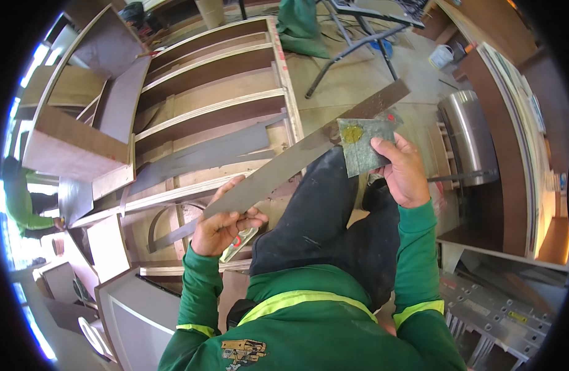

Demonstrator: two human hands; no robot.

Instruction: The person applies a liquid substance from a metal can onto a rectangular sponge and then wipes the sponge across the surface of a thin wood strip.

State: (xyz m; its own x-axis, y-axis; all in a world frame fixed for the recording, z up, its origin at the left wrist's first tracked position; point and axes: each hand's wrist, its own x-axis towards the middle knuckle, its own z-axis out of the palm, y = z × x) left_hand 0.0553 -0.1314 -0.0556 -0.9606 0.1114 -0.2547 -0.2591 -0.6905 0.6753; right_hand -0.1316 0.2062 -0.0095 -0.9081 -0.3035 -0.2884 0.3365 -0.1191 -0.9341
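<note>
My left hand (219,229) holds the near end of a long, thin grey-brown strip (277,164), possibly laminate. The strip slants up and away to the right, and its far part looks darker and wet. Between the thumb and fingers of my right hand (405,171) is a small, roughly square grey sheet (361,155). A yellow-brown blob of what looks like glue (352,134) sits on its upper left. This sheet overlaps the strip in view; whether they touch, I cannot tell. A spirit level (238,245) lies partly hidden behind my left hand.
An open wooden cabinet frame (210,102) with cross-boards lies ahead and left, holding grey offcuts (205,150). A co-worker's arm (39,222) reaches in at far left. Trestle legs (349,53), a bucket (441,56), a shiny metal cylinder (467,134) and a folded aluminium ladder (493,301) stand around.
</note>
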